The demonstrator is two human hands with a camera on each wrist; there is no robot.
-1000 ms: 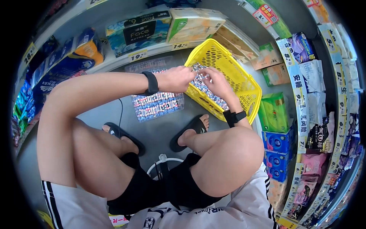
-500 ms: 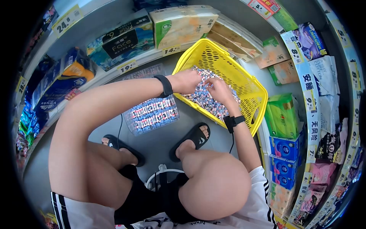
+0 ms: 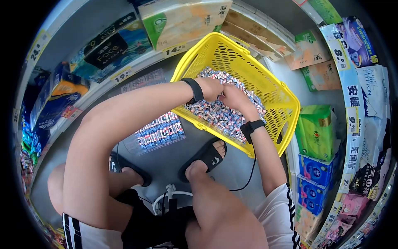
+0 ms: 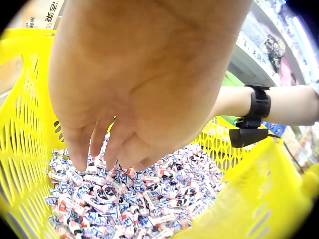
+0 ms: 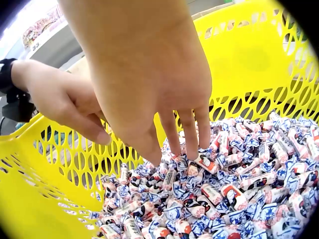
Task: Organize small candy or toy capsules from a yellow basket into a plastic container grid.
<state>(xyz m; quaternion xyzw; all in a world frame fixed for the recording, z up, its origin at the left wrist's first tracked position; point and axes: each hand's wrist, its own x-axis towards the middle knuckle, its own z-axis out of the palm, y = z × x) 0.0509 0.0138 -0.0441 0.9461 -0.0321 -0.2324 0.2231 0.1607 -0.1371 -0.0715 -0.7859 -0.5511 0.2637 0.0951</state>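
Observation:
A yellow shopping basket (image 3: 277,108) holds a broad heap of small wrapped candies (image 3: 219,118) in white, blue and red wrappers. Both hands reach down into it, close together. My left hand (image 3: 210,89) hangs over the heap with loosely bent fingers, their tips right at the candies in the left wrist view. My right hand (image 5: 154,84) points its fingers down, and the tips touch the candies (image 5: 224,194); one wrapper lies against a fingertip. Between the hands, the head view hides the fingertips.
A clear plastic box (image 3: 159,133) with candies in rows stands on the floor left of the basket. Shelves with tissue packs (image 3: 184,23) curve behind, and a green pack (image 3: 315,132) sits at right. A cable (image 3: 248,179) runs from the right wrist.
My left hand has moved from near the basket's left rim inward over the candies, closer to the right hand. The basket shows larger in the head view, with more of the heap in sight.

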